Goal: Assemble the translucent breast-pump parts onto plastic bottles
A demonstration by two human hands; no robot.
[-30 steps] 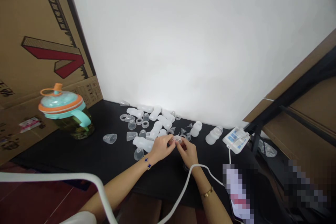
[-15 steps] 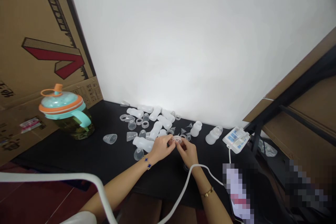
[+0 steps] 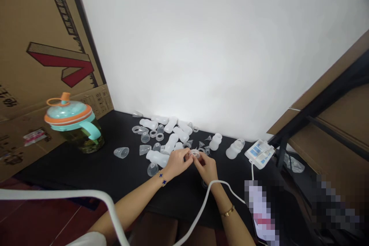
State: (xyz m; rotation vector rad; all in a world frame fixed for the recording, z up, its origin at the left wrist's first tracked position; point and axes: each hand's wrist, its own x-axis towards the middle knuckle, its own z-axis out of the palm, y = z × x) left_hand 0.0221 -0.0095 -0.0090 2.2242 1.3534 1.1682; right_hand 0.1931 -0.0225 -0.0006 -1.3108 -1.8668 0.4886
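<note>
Between my fingertips is a small whitish plastic ring [image 3: 195, 153], like a bottle collar. My left hand [image 3: 178, 163] pinches it from the left, and my right hand [image 3: 206, 167] grips its right side. What sits inside the ring is too small to make out. Beyond my hands lie several frosted white bottles [image 3: 157, 158], clear domed caps [image 3: 152, 168] and loose collar rings [image 3: 159, 137]. Small clear funnel-shaped pieces [image 3: 201, 144] are just past my right hand. One bottle with a clear top [image 3: 235, 148] leans at the right, near a shorter open bottle [image 3: 215, 141].
A teal and orange lidded jug [image 3: 76, 123] stands at the left before a large cardboard box [image 3: 43, 15]. A white power strip [image 3: 260, 154] lies at the right, its white cable [image 3: 206, 203] crossing my right wrist. A phone [image 3: 261, 215] rests at the front right of the black table [image 3: 121, 173].
My hands hold almost the same position around the ring, which seems tilted slightly differently. The view has shifted a little.
</note>
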